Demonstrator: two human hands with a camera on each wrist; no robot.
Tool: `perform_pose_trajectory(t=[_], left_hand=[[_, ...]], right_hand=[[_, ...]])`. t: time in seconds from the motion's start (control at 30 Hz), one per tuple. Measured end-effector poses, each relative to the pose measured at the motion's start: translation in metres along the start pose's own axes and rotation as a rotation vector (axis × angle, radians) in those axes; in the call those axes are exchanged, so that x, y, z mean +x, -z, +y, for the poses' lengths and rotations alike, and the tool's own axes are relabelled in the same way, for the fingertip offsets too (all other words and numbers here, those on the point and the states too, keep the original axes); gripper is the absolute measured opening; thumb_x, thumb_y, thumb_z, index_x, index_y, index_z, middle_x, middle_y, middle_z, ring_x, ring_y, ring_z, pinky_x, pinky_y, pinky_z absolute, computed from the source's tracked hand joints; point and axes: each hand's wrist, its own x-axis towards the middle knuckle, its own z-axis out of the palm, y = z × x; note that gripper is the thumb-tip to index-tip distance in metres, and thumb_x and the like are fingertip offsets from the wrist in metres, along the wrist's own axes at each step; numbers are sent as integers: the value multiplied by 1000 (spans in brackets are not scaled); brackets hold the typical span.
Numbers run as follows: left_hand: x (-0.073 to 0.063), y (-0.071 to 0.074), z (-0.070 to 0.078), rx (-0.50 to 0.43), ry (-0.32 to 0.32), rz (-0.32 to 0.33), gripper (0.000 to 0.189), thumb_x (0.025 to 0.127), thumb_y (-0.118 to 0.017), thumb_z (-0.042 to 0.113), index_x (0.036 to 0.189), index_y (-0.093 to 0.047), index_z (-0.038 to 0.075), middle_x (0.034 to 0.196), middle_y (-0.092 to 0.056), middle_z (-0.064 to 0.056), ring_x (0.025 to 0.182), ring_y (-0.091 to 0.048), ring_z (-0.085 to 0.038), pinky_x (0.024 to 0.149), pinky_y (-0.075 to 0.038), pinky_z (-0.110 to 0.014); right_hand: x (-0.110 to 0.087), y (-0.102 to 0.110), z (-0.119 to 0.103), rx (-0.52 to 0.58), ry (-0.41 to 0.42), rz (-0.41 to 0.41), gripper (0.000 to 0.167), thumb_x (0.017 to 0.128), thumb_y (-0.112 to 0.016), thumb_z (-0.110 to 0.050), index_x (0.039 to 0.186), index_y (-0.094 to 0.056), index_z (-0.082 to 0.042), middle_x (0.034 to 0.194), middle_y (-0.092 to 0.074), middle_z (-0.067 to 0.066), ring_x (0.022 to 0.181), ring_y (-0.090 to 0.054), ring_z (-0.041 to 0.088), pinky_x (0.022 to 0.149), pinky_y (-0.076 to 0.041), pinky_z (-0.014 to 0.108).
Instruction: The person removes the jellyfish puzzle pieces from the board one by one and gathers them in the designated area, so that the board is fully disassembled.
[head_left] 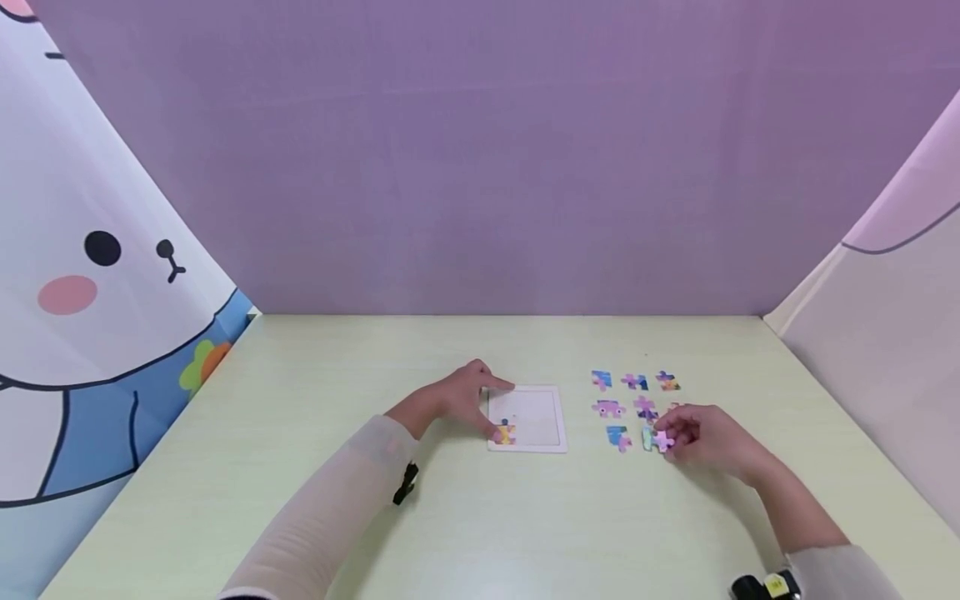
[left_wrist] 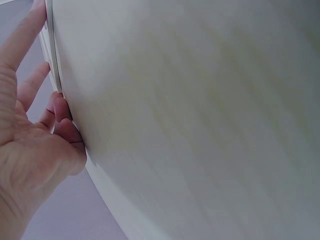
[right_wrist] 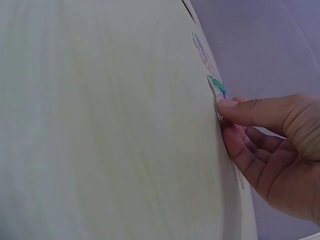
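A square white puzzle tray [head_left: 562,421] lies flat on the table, with one yellow puzzle piece [head_left: 507,433] in its near left corner. My left hand [head_left: 459,395] spans the tray's left side, index finger at the far edge and thumb by the near left corner. In the left wrist view its fingers [left_wrist: 34,82] touch the tray's edge, the lower ones bent. Farther right, my right hand [head_left: 705,435] pinches a pink puzzle piece [head_left: 663,442] between thumb and fingertips, low over the table. A greenish puzzle piece [head_left: 647,438] adjoins it in the head view.
Several loose puzzle pieces lie in rough rows right of the tray, among them a blue-and-pink piece [head_left: 618,437] and a pink piece [head_left: 608,408]. The right hand partly covers one. A purple cloth [head_left: 510,167] rises behind the table [head_left: 315,367]; printed cloths hang at both sides.
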Motion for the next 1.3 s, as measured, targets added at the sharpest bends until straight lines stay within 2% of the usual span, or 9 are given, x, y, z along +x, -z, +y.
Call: perform_pose_trajectory(t=[0.23, 0.67, 0.83, 0.93, 1.07, 1.2, 1.3], left_hand=[[0, 0, 0, 10, -5, -3, 83, 65, -92, 34, 140, -56, 22, 112, -42, -2, 101, -41, -19, 84, -41, -31], [1, 0, 0, 8, -2, 2, 84, 65, -93, 33, 140, -56, 21, 111, -41, -2, 99, -40, -19, 83, -40, -31], [1, 0, 0, 17, -2, 0, 85, 65, -93, 34, 140, -56, 22, 111, -41, -1, 99, -40, -18, 82, -40, -30], [1, 0, 0, 16, -1, -1, 85, 65, -93, 34, 140, -56, 22, 111, -40, -1, 99, -40, -18, 82, -40, -30], [1, 0, 0, 15, 3, -5, 85, 65, -92, 34, 140, -55, 22, 111, -40, -1, 99, -40, -19, 83, -40, -31], [2, 0, 0, 21, 11, -8, 85, 65, -92, 34, 141, -55, 23, 112, -40, -1, 99, -40, -18, 83, -39, -31], [2, 0, 0, 23, 12, -7, 85, 65, -92, 34, 141, -55, 23, 112, -40, -1, 99, -40, -18, 84, -39, -31]], right_hand=[[2, 3, 2, -130, 18, -1, 28, 79, -72, 6, 106, -68, 0, 89, -59, 6, 80, -50, 21, 64, -46, 24], [0, 4, -1, -108, 14, -6, 33, 78, -74, 5, 110, -67, 3, 93, -62, 7, 81, -52, 22, 64, -48, 24], [-2, 5, -6, -68, 26, 11, 32, 80, -70, 7, 112, -66, 4, 93, -63, 9, 82, -55, 22, 63, -50, 25], [-2, 6, -10, -13, 46, 30, 32, 83, -71, 3, 115, -65, 3, 98, -63, 12, 84, -57, 21, 65, -51, 26], [-2, 4, -16, 78, 95, 52, 36, 85, -73, -3, 118, -63, 5, 106, -62, 19, 84, -61, 18, 69, -54, 27], [-2, -2, -22, 140, 163, 62, 35, 86, -72, -2, 118, -62, 8, 103, -61, 24, 80, -63, 17, 67, -55, 30], [-1, -6, -27, 147, 209, 76, 33, 86, -71, 0, 117, -63, 8, 100, -61, 25, 80, -62, 16, 64, -55, 30]])
